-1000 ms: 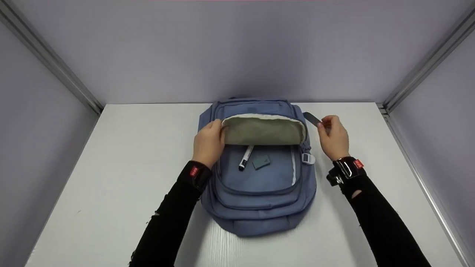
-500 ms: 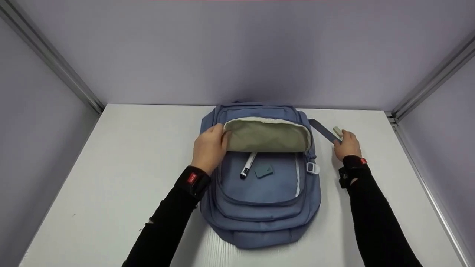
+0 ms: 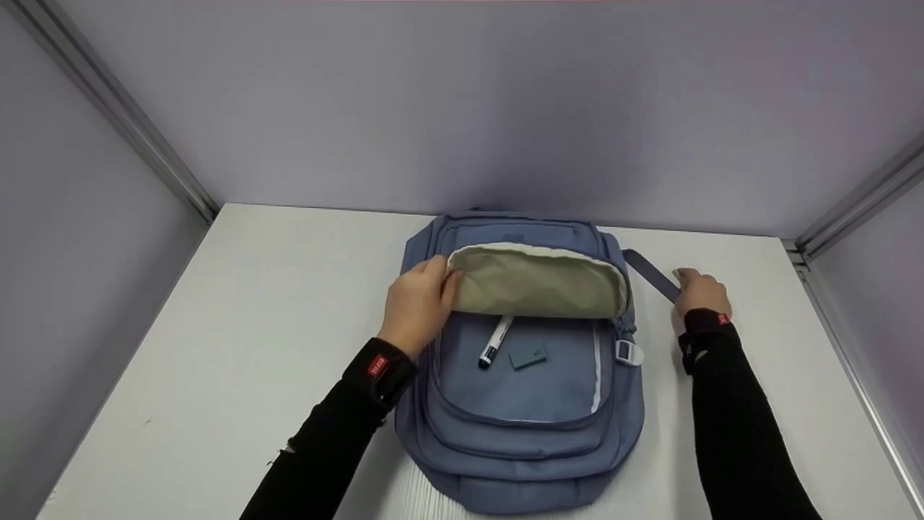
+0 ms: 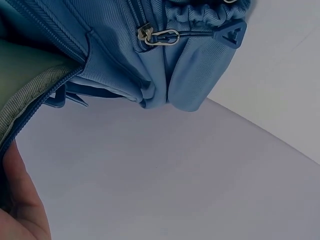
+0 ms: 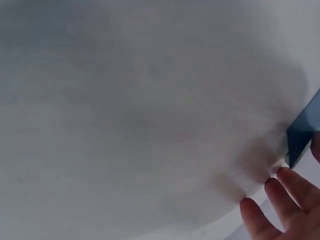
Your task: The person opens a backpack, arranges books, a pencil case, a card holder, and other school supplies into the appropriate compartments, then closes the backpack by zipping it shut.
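Note:
A blue backpack [image 3: 527,491] lies on the white table, its front pocket flap [image 3: 538,289] folded up to show a green lining. My left hand [image 3: 415,310] pinches the flap's left edge; in the left wrist view the fingers [image 4: 25,195] meet its zippered rim. Out at the right side, my right hand [image 3: 704,295] holds the end of a blue strap [image 3: 650,274] between thumb and forefinger. The other fingertips reach down beside the strap [image 5: 307,120] in the right wrist view. A small pale piece [image 3: 677,274] shows at the fingertips, its kind unclear.
On the pocket panel lie a white marker [image 3: 498,339] with a black cap and a small flat teal piece [image 3: 528,357]. A white tag [image 3: 629,353] hangs at the bag's right side. Grey walls [image 3: 433,108] enclose the table [image 3: 274,289] at back and sides.
My right hand has moved right and down, drawing the strap out from the bag. The pale piece has come into view by it. The left hand keeps holding the flap; the head view has shifted.

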{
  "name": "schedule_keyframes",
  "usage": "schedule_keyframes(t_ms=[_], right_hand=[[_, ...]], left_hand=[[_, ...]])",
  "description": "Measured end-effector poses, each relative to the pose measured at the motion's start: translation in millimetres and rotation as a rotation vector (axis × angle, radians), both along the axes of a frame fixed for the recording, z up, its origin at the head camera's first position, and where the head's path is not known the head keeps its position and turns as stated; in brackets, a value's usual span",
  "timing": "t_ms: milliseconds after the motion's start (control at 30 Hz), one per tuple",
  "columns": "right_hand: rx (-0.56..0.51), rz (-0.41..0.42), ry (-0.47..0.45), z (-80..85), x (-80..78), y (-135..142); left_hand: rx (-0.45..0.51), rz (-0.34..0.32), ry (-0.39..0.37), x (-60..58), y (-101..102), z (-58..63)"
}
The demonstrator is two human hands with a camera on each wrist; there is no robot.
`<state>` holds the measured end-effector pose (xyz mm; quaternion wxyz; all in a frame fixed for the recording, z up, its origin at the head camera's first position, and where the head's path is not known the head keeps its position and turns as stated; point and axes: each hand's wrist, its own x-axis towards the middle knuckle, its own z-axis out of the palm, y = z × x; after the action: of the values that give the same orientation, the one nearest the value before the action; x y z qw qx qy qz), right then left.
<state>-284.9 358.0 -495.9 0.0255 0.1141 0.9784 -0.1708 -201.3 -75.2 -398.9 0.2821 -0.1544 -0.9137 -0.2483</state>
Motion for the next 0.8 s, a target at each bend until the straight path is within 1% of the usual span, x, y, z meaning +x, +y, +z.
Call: schedule_keyframes(t_ms=[100,200,333,433,533,600,700,800], right_hand=[[0.007,-0.053,0.067,-1.7,0.6,-0.7],[0.010,-0.074,0.097,-3.2,-1.3,-1.9],[0.000,-0.026,0.086,-0.6,-4.8,-2.2],[-0.034,0.004,0.113,9.9,-2.9,-2.7],[-0.083,0.017,0.226,26.3,3.8,-8.5],[-0.113,0.044,0.318,38.8,12.6,-15.4],[-0.159,0.119,0.476,56.1,32.3,-29.1],[-0.202,0.216,0.612,69.9,59.0,-47.0]], left_hand=[[0.002,-0.001,-0.004,0.1,0.8,1.7],[0.004,-0.002,-0.007,-0.1,0.7,2.1],[0.007,0.004,-0.001,-2.0,0.1,0.9],[0.012,0.001,-0.002,-5.4,0.9,-0.9],[0.023,-0.002,-0.019,-10.3,1.1,-3.2],[0.033,-0.001,-0.031,-13.7,1.0,-4.3],[0.045,0.004,-0.051,-19.2,1.2,-4.8],[0.047,0.009,-0.068,-25.6,2.6,-4.0]])
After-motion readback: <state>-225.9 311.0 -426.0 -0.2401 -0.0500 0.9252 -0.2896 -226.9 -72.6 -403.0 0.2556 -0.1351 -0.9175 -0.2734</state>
